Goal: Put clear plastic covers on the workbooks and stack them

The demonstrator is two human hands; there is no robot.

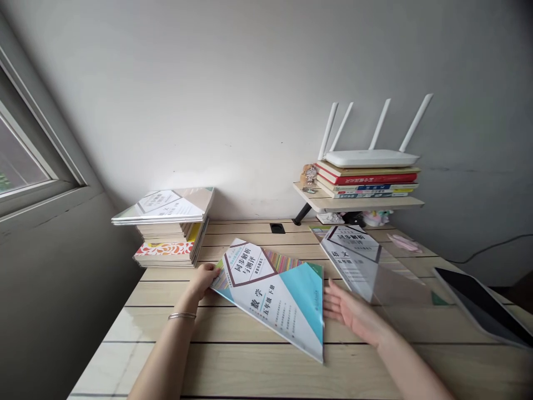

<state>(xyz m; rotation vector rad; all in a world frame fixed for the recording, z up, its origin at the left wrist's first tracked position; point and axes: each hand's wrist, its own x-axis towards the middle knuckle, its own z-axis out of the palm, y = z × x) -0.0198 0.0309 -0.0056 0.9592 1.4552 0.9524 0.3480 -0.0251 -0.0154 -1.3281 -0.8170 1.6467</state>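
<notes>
My left hand (205,278), with a thin bracelet on the wrist, grips the left corner of a blue and white workbook (275,297) that is lifted off the wooden desk (233,366). My right hand (347,310) is open, palm up and fingers spread, just right of the workbook's right edge, not clearly touching it. A second, grey and white workbook (353,253) lies flat on the desk beyond my right hand.
A stack of books (170,228) stands at the back left. A small wall shelf (358,201) carries several books and a white router (370,157). A tablet (483,305) lies at the right. A window (20,161) is on the left wall.
</notes>
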